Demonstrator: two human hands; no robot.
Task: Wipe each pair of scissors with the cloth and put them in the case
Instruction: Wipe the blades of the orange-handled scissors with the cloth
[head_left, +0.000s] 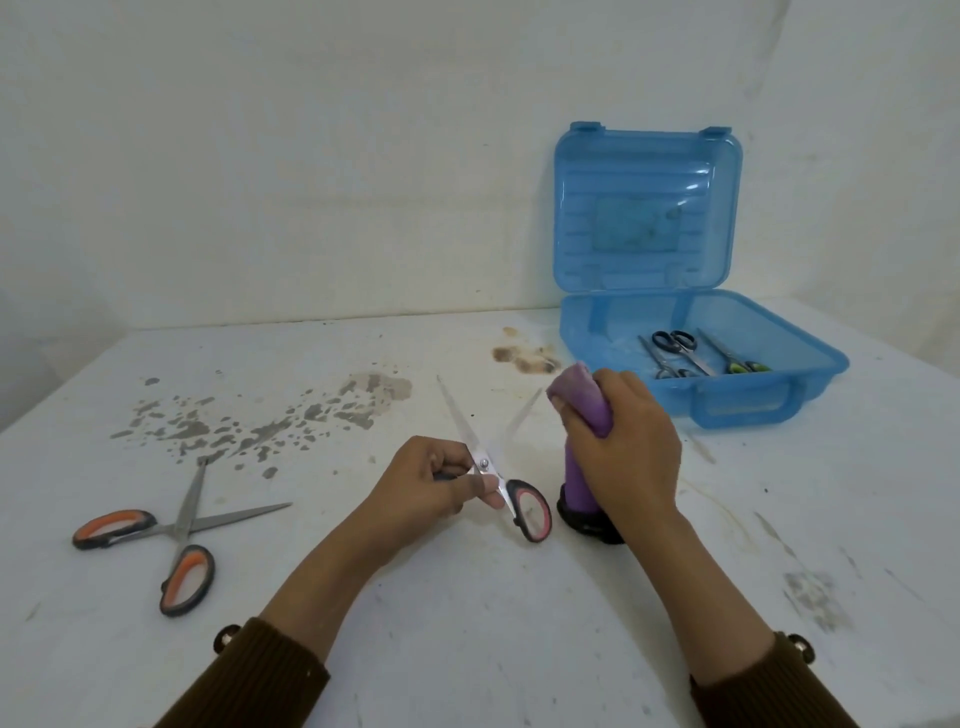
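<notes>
— Purple cloth (584, 402), that's what the right hand (631, 447) has: the fingers are curled tight around it, and one end pokes out above the thumb while the rest hangs down below the palm.

— And the left hand (434, 480)?

— It holds the pink-and-black scissors (498, 475) just by the pivot, thumb and fingers pinching a handle. The blades are spread wide; one points up and away, the other is blurred and angles toward the cloth. The free handle loop hangs down toward the table (467, 623).

— Is the cloth touching a blade?

— Cannot tell; the blurred tip ends just beside the cloth's upper end.

— Where are the other pairs?

— Orange-and-grey scissors (171, 535) lie open on the table well to the left. The blue plastic case (769, 400) sits at the back right, lid standing upright, with three pairs inside its tray: black-handled scissors (680, 348), green-handled scissors (737, 361), and a third pair I can't make out clearly.

— Anything else?

— A dark object (589, 522) sits on the table under the hanging cloth, and the white tabletop is chipped and stained.
</notes>
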